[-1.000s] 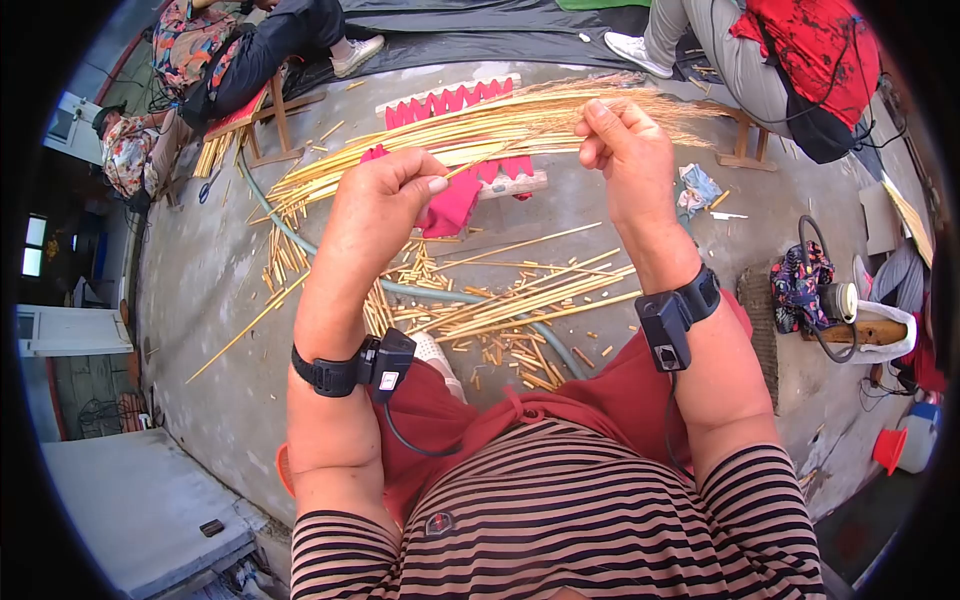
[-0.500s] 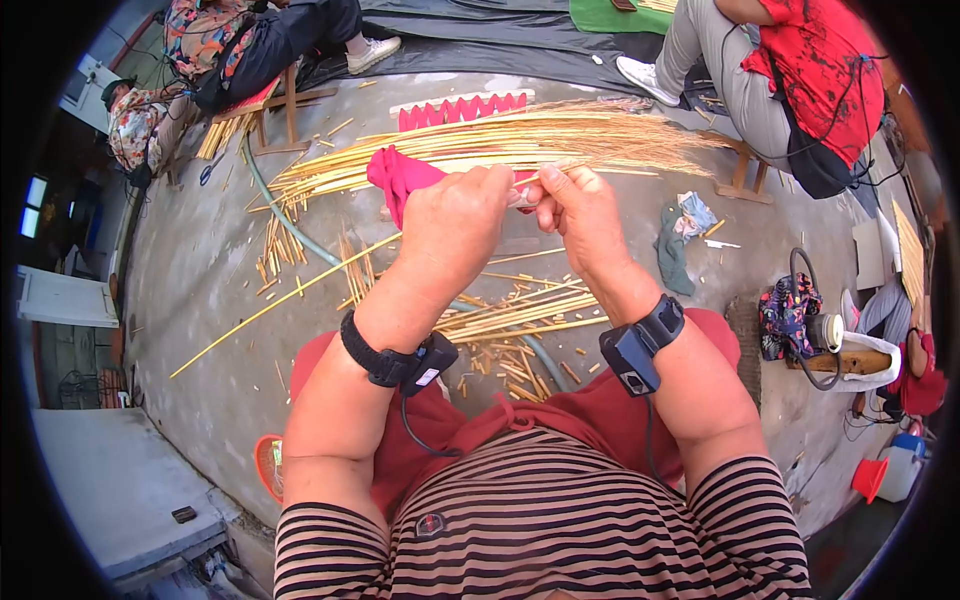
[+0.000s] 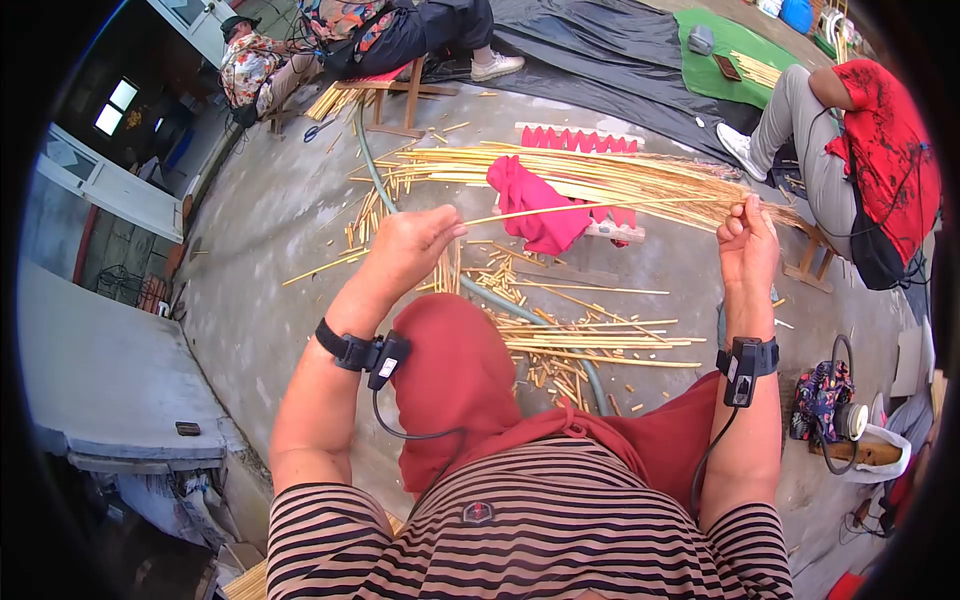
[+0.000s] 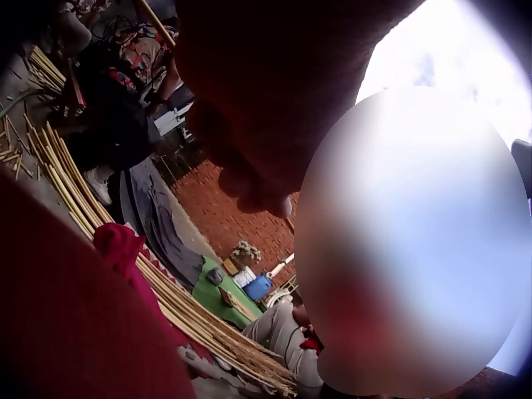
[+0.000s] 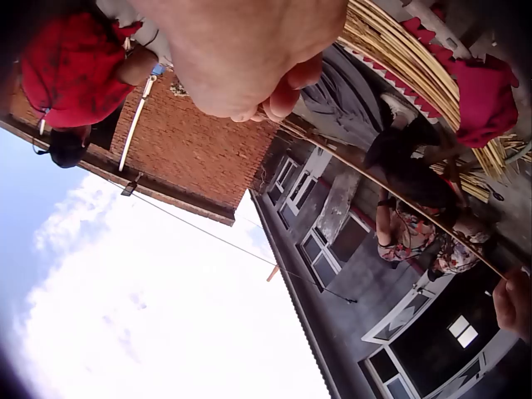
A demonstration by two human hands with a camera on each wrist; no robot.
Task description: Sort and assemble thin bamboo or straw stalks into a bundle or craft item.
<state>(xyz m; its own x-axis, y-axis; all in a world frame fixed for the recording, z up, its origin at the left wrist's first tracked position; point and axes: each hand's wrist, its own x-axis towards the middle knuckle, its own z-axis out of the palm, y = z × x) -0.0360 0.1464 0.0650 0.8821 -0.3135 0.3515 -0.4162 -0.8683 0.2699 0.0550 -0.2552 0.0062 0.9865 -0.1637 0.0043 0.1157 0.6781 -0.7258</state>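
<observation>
A long thin straw-coloured stalk (image 3: pixel 620 205) stretches between my two raised hands. My left hand (image 3: pixel 412 245) pinches it between thumb and fingers, and a length of it shows beyond the wrist on the left. At the other end, the curled fingers of my right hand (image 3: pixel 748 245) pinch its thin tip. In the right wrist view the same stalk (image 5: pixel 391 191) slants down to the left hand (image 5: pixel 514 303). Behind it a bundle of stalks (image 3: pixel 440 165) with feathery tops lies across a rack with pink zigzag edging (image 3: pixel 580 138). A pink cloth (image 3: pixel 535 190) drapes over the bundle.
Cut stalk pieces (image 3: pixel 565 375) and several longer stalks (image 3: pixel 610 342) litter the concrete floor before my knees, with a grey-green hose (image 3: pixel 490 292) running among them. A person in red (image 3: pixel 880 150) sits at the right, others at the upper left. Black sheeting (image 3: pixel 600 70) covers the far floor.
My hands were apart, came close together half a second ago, and are now spread wide with the stalk drawn out between them. The head view has turned to the left.
</observation>
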